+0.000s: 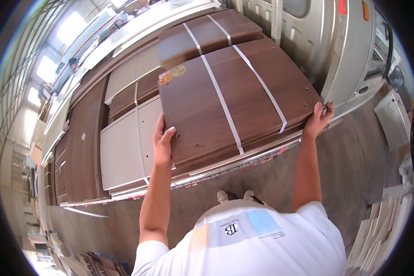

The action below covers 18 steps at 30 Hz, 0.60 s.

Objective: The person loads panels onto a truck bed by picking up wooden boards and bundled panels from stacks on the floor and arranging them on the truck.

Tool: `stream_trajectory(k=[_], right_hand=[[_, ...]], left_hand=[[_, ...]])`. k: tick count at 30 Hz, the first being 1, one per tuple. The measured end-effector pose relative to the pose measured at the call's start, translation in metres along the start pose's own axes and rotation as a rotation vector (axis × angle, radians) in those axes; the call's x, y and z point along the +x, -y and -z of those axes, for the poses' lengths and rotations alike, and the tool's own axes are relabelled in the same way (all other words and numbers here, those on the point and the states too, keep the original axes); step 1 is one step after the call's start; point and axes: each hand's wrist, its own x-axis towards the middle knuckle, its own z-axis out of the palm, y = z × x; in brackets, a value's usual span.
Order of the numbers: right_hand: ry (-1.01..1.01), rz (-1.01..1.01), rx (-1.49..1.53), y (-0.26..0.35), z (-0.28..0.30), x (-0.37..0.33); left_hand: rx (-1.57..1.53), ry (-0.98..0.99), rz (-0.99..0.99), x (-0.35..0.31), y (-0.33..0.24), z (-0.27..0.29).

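A strapped stack of dark brown wood panels [244, 92] lies flat on the truck bed in front of me, with small holes near its edges and two stickers at its far left corner. Two white straps [218, 92] run across it. My left hand [162, 139] grips the stack's left side near the front corner, thumb at the top edge. At the near right corner my right hand [318, 120] holds the stack, its fingers partly hidden by the edge. Behind it sits another strapped brown stack [216, 34].
Beige strapped panels [124, 147] and long brown boards [85, 142] lie to the left. The truck cab [326, 50] stands at the right. Along the near side runs the bed's metal edge [225, 168]. White boxes [393, 119] and leaning panels [377, 225] stand on the right.
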Motion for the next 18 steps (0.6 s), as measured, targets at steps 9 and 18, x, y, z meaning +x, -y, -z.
stream_trajectory(k=[9, 18], right_hand=[[0.000, -0.039, 0.034, 0.001, 0.013, -0.001], [-0.003, -0.014, -0.062, 0.019, 0.003, 0.006]], left_hand=[[0.134, -0.039, -0.056, -0.001, 0.007, 0.002], [0.154, 0.008, -0.104, 0.039, 0.019, 0.010]])
